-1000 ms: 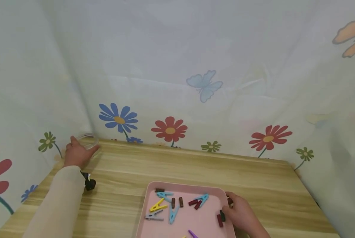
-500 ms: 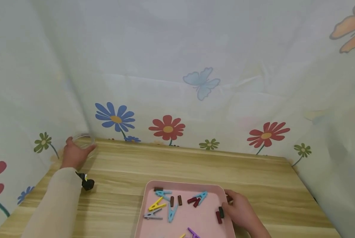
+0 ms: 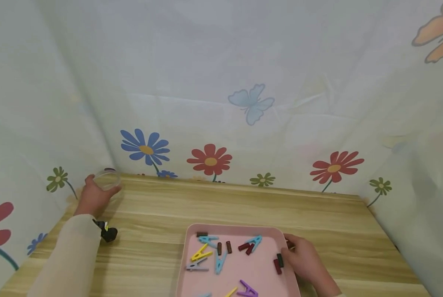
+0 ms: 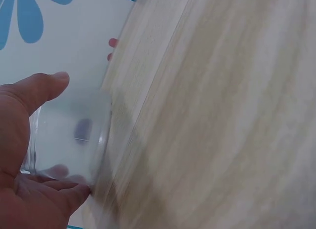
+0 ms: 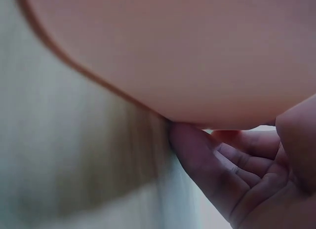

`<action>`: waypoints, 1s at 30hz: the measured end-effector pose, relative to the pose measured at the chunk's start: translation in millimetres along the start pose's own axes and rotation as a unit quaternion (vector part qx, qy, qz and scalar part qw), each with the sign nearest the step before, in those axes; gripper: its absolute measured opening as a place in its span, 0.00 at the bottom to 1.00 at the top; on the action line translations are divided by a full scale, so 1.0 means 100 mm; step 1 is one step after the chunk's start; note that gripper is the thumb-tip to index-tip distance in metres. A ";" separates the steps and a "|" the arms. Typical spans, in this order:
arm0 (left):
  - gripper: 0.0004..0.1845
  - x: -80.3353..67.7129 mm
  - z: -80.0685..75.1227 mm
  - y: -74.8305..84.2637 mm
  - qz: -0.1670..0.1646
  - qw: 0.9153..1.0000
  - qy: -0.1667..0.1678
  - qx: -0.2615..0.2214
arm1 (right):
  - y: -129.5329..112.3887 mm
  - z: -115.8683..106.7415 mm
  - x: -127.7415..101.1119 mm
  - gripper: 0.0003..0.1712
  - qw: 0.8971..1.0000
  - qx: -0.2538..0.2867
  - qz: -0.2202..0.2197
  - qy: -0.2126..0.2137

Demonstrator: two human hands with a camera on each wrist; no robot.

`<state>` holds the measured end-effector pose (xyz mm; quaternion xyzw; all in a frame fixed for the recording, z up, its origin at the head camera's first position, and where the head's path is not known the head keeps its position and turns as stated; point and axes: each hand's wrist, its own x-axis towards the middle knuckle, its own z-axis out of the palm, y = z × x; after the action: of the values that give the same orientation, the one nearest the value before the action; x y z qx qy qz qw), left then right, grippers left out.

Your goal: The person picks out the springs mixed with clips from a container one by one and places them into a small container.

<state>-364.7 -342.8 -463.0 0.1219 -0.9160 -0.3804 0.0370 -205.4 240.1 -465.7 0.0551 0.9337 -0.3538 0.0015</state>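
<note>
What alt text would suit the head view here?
A person's left hand grips a clear glass at the far left corner of a wooden table, while the right hand holds the edge of a pink tray scattered with coloured clothespins.

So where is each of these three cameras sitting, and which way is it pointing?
Head view: worn on the head, it looks forward and down over the wooden table to the flowered curtain; both hands and the left sleeve show.
Left wrist view: on the left wrist, facing the left hand, which grips a clear glass.
Right wrist view: on the right wrist, close under the pink tray; right-hand fingers curl at its edge.
Shared: head and left wrist views both show the glass; head and right wrist views, the tray.
</note>
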 end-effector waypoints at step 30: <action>0.64 -0.45 0.06 0.15 0.039 0.997 -0.067 0.021 | 0.15 -0.20 0.04 0.22 0.998 -0.014 -0.053 0.014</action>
<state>-325.2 -317.0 -455.3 0.0611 -0.9284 -0.3664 -0.0117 -207.5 265.0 -461.2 0.0104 0.9402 -0.3391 -0.0295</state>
